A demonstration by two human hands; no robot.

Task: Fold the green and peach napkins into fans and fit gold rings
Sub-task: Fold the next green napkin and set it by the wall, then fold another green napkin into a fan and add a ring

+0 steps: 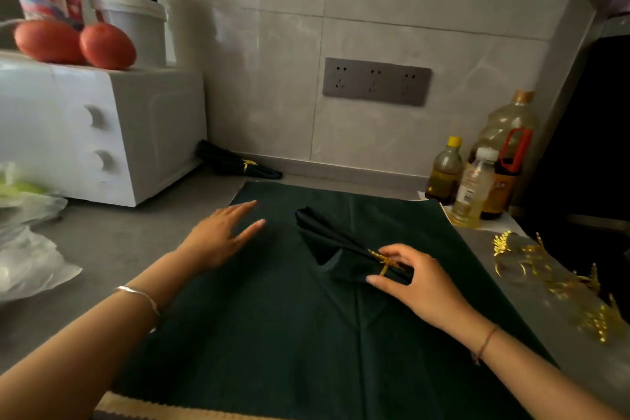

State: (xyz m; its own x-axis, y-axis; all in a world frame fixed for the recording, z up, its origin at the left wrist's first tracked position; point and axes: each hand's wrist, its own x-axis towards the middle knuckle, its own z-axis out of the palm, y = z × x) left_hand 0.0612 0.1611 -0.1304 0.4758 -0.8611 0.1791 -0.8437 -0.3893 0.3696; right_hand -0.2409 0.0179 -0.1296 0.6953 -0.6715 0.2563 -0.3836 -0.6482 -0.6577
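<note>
Fingers [402, 249] of R hand [424, 288] pinch ringed napkin [325, 237].

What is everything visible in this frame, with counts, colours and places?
flat napkin: one, dark green, spread on the counter
folded napkin: one, dark green, lying on the flat napkin
gold ring: one, around the folded napkin's narrow end
finished napkin: one, dark green, ringed, by the back wall
loose rings: several, gold, counter at right
microwave: one, white, left
round fruits: two, red-orange, on the microwave
containers: three, white, printed, black, behind the fruits
bottles: at least three, yellowish, right by the wall
socket panel: one, grey, on the wall
plastic bags: count unclear, pale, far left
left hand: open, over the flat napkin's left edge
right hand: pinches the folded napkin's ringed end
</note>
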